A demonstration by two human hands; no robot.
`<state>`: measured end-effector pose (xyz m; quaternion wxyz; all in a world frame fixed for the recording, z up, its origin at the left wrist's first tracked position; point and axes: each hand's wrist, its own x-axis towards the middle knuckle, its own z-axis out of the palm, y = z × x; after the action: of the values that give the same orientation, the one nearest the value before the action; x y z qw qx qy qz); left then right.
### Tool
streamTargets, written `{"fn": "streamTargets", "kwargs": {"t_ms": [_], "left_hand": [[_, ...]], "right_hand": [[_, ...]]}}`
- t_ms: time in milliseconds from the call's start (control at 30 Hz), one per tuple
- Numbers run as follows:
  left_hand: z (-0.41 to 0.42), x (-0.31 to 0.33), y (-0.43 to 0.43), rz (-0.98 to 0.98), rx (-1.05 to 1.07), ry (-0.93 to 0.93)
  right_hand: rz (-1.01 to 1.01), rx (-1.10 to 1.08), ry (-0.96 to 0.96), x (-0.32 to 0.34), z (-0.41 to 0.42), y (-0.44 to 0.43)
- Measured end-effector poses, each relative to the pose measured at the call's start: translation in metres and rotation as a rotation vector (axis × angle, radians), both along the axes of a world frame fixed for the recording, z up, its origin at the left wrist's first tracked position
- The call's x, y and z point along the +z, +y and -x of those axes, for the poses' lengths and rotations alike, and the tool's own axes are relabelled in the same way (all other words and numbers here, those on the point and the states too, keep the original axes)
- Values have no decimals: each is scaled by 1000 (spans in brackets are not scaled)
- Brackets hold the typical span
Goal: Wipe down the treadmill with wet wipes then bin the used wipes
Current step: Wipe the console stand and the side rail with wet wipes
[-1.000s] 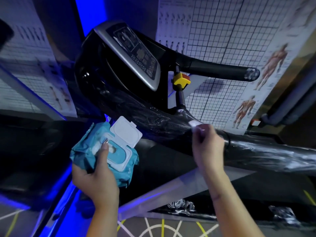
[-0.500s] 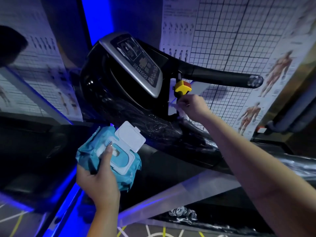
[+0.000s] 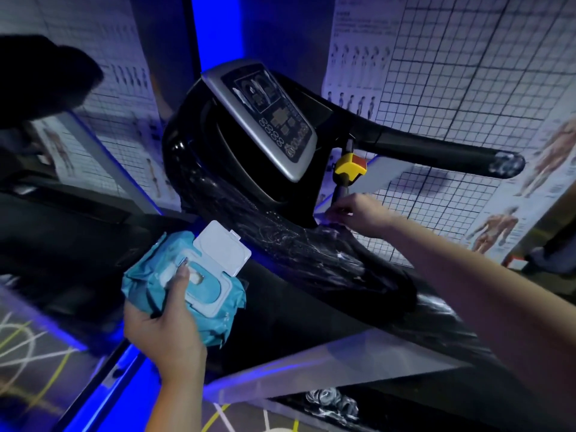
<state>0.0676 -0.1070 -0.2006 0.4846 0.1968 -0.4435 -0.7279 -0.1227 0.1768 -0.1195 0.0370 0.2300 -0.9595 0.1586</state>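
The black treadmill [image 3: 311, 260] fills the middle, its handlebar wrapped in shiny film, with a silver console [image 3: 265, 120] tilted above. My left hand [image 3: 165, 322] grips a teal pack of wet wipes [image 3: 187, 275] with its white lid flipped up, thumb on the opening. My right hand [image 3: 358, 213] reaches to the base of the post under the yellow safety key [image 3: 349, 166], fingers pinched together there. A small pale piece shows at the fingertips; whether it is a wipe I cannot tell.
A black right handrail [image 3: 436, 154] sticks out to the right above my arm. Gridded wall posters [image 3: 467, 73] with body figures cover the wall behind. Blue light strips run along the floor [image 3: 103, 385] at the lower left. A dark rounded shape [image 3: 40, 79] sits at the upper left.
My right hand went from the film-wrapped handlebar up and left to the post under the yellow key, and has settled a little lower there. The left hand keeps holding the pack.
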Motion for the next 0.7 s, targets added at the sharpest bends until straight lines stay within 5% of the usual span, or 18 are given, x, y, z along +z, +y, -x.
{"fn": "streamTargets", "kwargs": {"t_ms": [167,333,533,700], "left_hand": [[-7,-6,23,-32,58,-15],[-17,-12,51,-70,118,-44],[-29,-3,86,-55,233,-93],[-46,-9,107,-67,351,-102]], "right_hand": [[150,24,-16,-8,-8,14],[402,283,-289,-1,-33,37],[405,175,-83,-29,3,25],[420,304,-128,-26,-8,39]]}}
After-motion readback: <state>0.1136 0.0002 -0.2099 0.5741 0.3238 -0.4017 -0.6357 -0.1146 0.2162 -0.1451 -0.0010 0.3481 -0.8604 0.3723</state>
